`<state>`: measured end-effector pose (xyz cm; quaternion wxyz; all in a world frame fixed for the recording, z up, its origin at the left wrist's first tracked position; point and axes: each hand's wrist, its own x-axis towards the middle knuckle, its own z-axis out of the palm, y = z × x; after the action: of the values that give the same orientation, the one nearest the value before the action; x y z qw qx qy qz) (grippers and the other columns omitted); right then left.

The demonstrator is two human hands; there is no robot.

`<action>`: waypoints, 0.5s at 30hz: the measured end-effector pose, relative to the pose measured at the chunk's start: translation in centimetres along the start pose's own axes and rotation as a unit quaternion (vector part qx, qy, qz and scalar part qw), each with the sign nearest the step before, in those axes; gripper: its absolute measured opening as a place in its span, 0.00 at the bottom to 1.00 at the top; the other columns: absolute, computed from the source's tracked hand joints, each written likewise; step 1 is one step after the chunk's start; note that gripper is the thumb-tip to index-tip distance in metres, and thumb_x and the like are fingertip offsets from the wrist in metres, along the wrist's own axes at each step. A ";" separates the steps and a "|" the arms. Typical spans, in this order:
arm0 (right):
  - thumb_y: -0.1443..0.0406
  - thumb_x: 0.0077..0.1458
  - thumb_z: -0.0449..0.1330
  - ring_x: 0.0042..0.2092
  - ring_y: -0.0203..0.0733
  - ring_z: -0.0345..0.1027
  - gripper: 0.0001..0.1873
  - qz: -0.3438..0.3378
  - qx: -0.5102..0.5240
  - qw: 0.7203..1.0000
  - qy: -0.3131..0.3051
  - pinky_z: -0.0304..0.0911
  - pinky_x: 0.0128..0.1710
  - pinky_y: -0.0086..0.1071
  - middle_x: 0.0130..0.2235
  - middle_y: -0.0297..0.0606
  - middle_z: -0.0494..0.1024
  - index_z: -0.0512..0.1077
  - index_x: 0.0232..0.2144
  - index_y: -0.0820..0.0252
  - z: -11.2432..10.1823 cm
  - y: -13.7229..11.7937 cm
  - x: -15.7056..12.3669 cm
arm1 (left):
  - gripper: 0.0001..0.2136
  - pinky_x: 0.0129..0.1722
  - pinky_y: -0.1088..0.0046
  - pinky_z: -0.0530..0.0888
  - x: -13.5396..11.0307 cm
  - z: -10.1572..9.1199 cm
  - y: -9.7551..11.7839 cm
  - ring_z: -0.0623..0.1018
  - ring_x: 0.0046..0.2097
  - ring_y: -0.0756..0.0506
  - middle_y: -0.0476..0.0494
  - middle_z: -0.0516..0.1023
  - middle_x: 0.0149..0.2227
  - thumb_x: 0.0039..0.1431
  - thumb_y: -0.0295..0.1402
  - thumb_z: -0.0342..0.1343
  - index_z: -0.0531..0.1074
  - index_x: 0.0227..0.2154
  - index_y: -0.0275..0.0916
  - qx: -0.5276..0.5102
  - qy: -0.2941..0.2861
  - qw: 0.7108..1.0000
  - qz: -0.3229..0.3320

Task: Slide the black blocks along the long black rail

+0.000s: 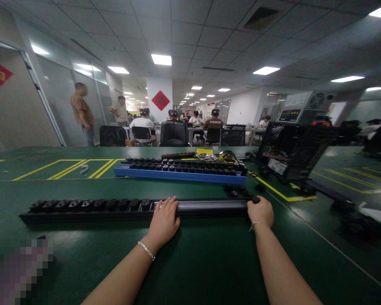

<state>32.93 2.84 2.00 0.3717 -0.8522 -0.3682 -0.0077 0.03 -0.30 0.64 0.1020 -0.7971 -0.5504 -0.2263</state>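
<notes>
A long black rail (209, 206) lies across the green table in front of me, its left half filled with several black socket modules (92, 205). My left hand (164, 221) rests flat on the rail near its middle, fingers stretched over it. At the rail's right end, my right hand (260, 212) is closed, fingers curled round a small black piece that I cannot make out clearly.
Further back lies a second black rail on a blue strip (180, 170). A few loose black parts (238, 190) sit behind my right hand. A black wire crate (292, 148) stands at the right. Yellow lines mark the table (66, 167). People sit and stand at the back.
</notes>
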 end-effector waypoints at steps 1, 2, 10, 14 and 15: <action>0.62 0.49 0.53 0.47 0.51 0.67 0.24 -0.001 0.004 1.000 0.002 0.63 0.46 0.40 0.49 0.50 0.70 0.70 0.49 0.64 0.0 0.1 0.1 | 0.22 0.61 0.55 0.56 0.0 0.0 0.0 0.63 0.60 0.41 0.40 0.65 0.59 0.54 0.32 0.49 0.66 0.53 0.37 0.001 0.000 1.000 0.000; 0.62 0.49 0.54 0.47 0.51 0.67 0.24 -0.002 0.007 1.000 0.005 0.63 0.46 0.40 0.49 0.50 0.71 0.70 0.49 0.64 0.1 0.1 0.1 | 0.21 0.61 0.56 0.56 0.0 0.0 0.0 0.63 0.60 0.41 0.40 0.65 0.59 0.54 0.32 0.49 0.66 0.53 0.38 0.001 0.000 1.000 0.000; 0.62 0.50 0.51 0.46 0.52 0.67 0.24 -0.017 0.009 1.000 0.020 0.63 0.44 0.41 0.48 0.52 0.70 0.70 0.49 0.66 0.4 0.5 0.3 | 0.22 0.61 0.56 0.56 0.0 -0.1 0.0 0.62 0.61 0.41 0.41 0.65 0.59 0.54 0.32 0.49 0.65 0.53 0.37 -0.002 -0.005 1.000 -0.003; 0.63 0.50 0.51 0.46 0.51 0.67 0.24 -0.022 0.002 0.999 0.026 0.63 0.45 0.41 0.48 0.52 0.70 0.70 0.49 0.65 0.5 0.8 0.6 | 0.22 0.61 0.56 0.55 0.0 -0.2 0.0 0.62 0.61 0.41 0.41 0.65 0.59 0.54 0.32 0.49 0.65 0.53 0.37 -0.005 -0.007 1.000 -0.004; 0.62 0.51 0.51 0.46 0.52 0.67 0.24 -0.023 0.002 0.999 0.027 0.63 0.45 0.41 0.48 0.52 0.70 0.70 0.49 0.65 0.5 0.9 0.7 | 0.22 0.62 0.56 0.55 0.0 -0.2 0.0 0.62 0.61 0.41 0.41 0.64 0.59 0.54 0.32 0.49 0.65 0.53 0.37 -0.006 -0.008 1.000 -0.004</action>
<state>33.89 3.23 1.24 0.3825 -0.8425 -0.3775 -0.0383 0.02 -0.40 0.79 0.0921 -0.7971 -0.5533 -0.2238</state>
